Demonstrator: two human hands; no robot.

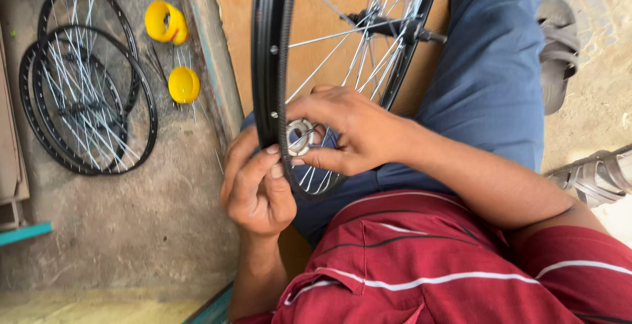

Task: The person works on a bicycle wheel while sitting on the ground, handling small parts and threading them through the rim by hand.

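Bare, dusty concrete floor (131,232) fills the left side, seen from above by a person sitting in blue trousers (487,80) and a red striped shirt (428,265). Across the lap stands a black bicycle wheel (270,67) with silver spokes, its rim upright and its hub (395,29) near the top of the view. The right hand (352,130) reaches across the rim, fingers curled narrowly around a small round spoke wrench (301,136) of silver metal, pressed against the rim's lower edge. The left hand (257,189) sits just below and to the left, thumb and forefinger pinched close at the same spot on the rim; whether they grip a spoke end is hard to tell. On the floor lie finished wheels (89,97) stacked together, with two yellow plastic cups (174,51) beside them. A grey sandal (559,47) rests at the upper right.
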